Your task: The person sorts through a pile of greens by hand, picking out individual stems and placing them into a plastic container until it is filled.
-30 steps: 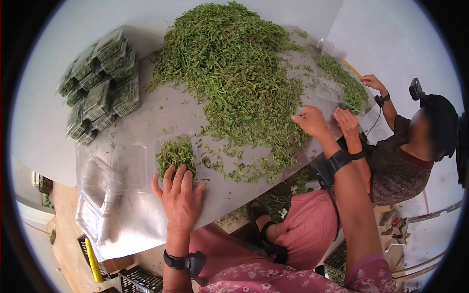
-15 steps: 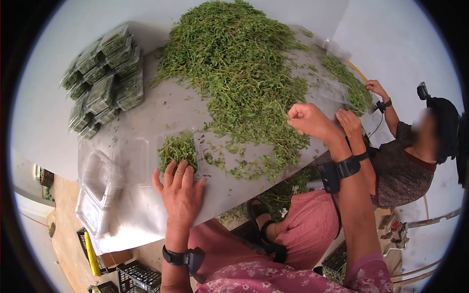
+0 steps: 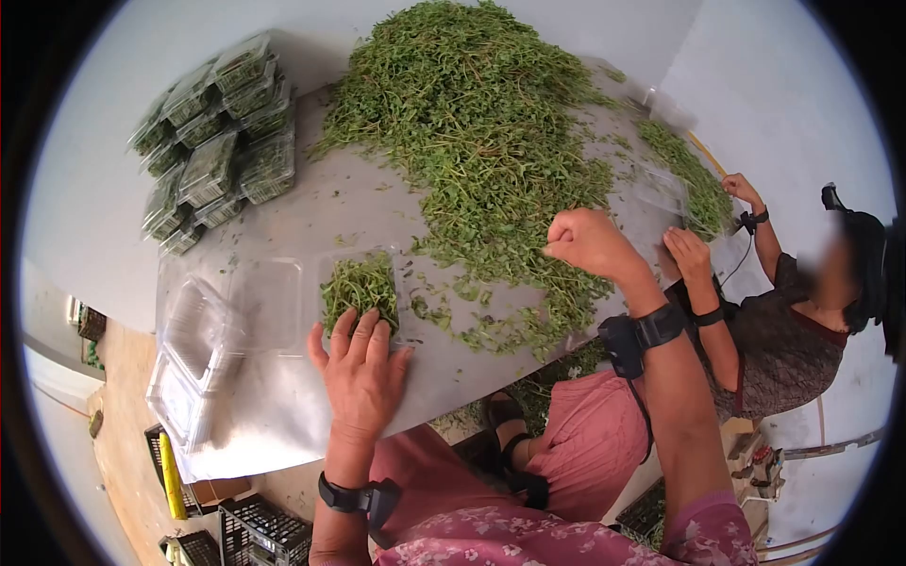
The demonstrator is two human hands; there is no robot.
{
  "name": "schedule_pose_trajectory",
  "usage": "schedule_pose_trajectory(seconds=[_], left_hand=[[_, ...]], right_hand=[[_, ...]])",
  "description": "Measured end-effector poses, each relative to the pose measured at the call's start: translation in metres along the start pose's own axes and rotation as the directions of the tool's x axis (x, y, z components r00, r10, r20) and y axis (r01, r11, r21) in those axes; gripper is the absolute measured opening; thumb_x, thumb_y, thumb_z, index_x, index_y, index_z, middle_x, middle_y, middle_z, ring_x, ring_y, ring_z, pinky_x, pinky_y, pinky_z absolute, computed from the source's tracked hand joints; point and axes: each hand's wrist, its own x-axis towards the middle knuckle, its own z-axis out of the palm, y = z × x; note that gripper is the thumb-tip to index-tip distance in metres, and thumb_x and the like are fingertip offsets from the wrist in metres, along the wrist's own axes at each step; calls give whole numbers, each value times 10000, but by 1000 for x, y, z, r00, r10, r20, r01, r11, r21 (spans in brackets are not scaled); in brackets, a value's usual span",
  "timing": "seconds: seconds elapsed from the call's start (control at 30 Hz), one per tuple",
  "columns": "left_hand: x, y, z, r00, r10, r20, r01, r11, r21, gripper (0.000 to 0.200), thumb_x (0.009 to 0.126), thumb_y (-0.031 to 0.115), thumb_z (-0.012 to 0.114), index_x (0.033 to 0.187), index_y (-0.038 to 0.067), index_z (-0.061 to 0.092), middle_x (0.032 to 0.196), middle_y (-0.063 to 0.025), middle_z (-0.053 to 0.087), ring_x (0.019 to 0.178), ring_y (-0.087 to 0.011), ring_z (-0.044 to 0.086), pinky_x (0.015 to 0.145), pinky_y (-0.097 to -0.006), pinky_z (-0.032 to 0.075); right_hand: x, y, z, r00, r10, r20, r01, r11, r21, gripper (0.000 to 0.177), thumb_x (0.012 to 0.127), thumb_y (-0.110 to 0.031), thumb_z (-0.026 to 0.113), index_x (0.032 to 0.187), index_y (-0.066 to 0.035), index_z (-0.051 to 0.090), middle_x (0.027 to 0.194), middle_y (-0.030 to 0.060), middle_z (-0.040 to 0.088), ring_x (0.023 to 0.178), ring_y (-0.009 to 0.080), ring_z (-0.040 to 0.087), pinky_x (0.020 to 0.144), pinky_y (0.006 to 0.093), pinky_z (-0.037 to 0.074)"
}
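Note:
My left hand (image 3: 363, 387) is open, its fingers spread over the near edge of the green leafy sprigs (image 3: 359, 288) in a clear plastic clamshell box (image 3: 396, 330). The box's transparent lid (image 3: 267, 307) lies folded back to the left. Over the lower right part of a large heap of loose greens (image 3: 481, 123), my right hand (image 3: 593, 247) is closed, with thumb and fingertips pinched together. Whatever may be in that pinch is too small to make out.
Filled clamshell boxes (image 3: 209, 170) are stacked at the back left. Nested clear boxes (image 3: 193, 330) lie at the table's left edge. At right, a co-worker (image 3: 783, 349) has hands near another strip of greens (image 3: 694, 179). Black crates (image 3: 264, 533) stand on the floor.
My right hand has moved left across the heap, towards the box, still pinched. My left hand stays on the greens. The whole view has shifted slightly.

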Motion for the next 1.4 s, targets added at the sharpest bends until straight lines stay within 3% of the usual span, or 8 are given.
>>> schedule_pose_trajectory(seconds=[0.17, 0.47, 0.6, 0.7, 0.8, 0.93, 1.13, 1.4], left_hand=[[0, 0, -1, 1000, 1, -4, -1, 1000, -4, 363, 770, 224, 715, 1073, 38, 639, 1200, -73, 617, 1203, -298, 496, 1091, -526, 221], [0, 0, -2, 1000, -2, -14, 2, 1000, -20, 355, 778, 226, 712, 1069, 37, 638, 1194, -75, 617, 1199, -297, 496, 1088, -524, 226], [0, 0, -2, 1000, 1, -22, -1, 1000, -22, 355, 775, 224, 717, 1068, 40, 638, 1196, -75, 616, 1199, -296, 495, 1089, -522, 228], [-1, 0, -1, 1000, -5, -17, 5, 1000, -22, 356, 773, 220, 718, 1070, 43, 636, 1201, -73, 615, 1202, -293, 495, 1088, -520, 231], [-1, 0, -1, 1000, 6, -29, -6, 1000, -16, 356, 771, 216, 719, 1071, 44, 635, 1206, -72, 613, 1204, -289, 494, 1087, -518, 234], [-2, -1, 0, 999, 9, -31, -9, 1000, -7, 355, 767, 209, 720, 1070, 44, 634, 1211, -72, 612, 1204, -288, 496, 1086, -515, 237], [-2, 0, -1, 999, 12, -31, -13, 1000, -15, 361, 768, 201, 719, 1078, 39, 630, 1213, -76, 611, 1204, -292, 497, 1086, -515, 239], [-1, -1, 0, 999, 19, -38, -19, 1000, -7, 361, 770, 197, 717, 1082, 38, 628, 1208, -79, 614, 1201, -293, 499, 1080, -514, 244]], right_hand=[[11, 8, 20, 996, 53, 68, -32, 958, -283, 156, 747, -130, 734, 756, -12, 632, 675, 147, 617, 629, 292, 605, 579, 394, 471], [-1, -14, 4, 996, -93, 16, 92, 995, 41, 160, 725, -97, 758, 747, -16, 623, 681, 104, 623, 594, 225, 588, 552, 360, 456], [-3, -14, 25, 990, -24, 138, 59, 964, -259, 204, 699, -124, 772, 744, -3, 614, 646, 117, 616, 592, 245, 589, 554, 395, 454], [-1, -14, 26, 982, 22, 189, 36, 954, -297, 185, 711, -116, 757, 735, -7, 610, 663, 117, 617, 590, 256, 585, 551, 405, 445], [-4, -6, 19, 983, -127, 131, 141, 985, -104, 165, 748, -109, 729, 740, -11, 596, 669, 97, 608, 571, 217, 562, 538, 387, 432], [-16, -21, -21, 995, -90, -39, 90, 996, -1, 121, 807, -65, 672, 767, -8, 573, 670, 54, 585, 585, 133, 525, 543, 340, 429], [-24, 2, -23, 989, -134, -61, 129, 988, -82, 167, 806, -58, 668, 744, -1, 524, 616, 80, 525, 538, 186, 484, 526, 362, 403], [-17, 15, -19, 953, -38, -302, 46, 999, 20, 168, 838, -74, 654, 775, -12, 511, 653, 118, 533, 565, 248, 514, 561, 408, 427]])
